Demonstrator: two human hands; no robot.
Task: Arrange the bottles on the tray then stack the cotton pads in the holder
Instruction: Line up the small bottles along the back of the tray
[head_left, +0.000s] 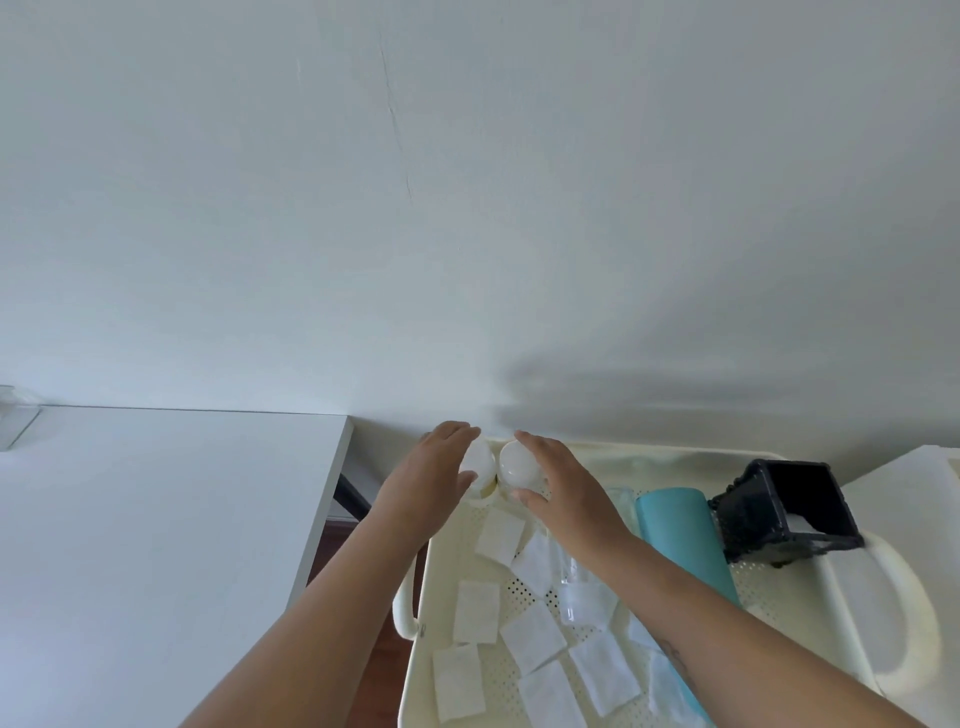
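Note:
Two white-capped bottles stand side by side at the far left corner of the cream perforated tray (769, 587). My left hand (426, 483) grips the left bottle (479, 460). My right hand (563, 491) grips the right bottle (515, 462). Several square white cotton pads (532, 636) lie scattered on the tray nearer to me. A dark square holder (789, 506) stands tilted at the tray's far right, its opening facing me. A clear bottle (574, 587) lies among the pads, partly under my right forearm.
A teal cylinder (680, 540) lies on the tray between my right arm and the holder. A white table (156, 545) sits to the left, with a clear container (15, 415) at its far left edge. A white wall rises behind. The tray's looped handle (904, 613) curves at right.

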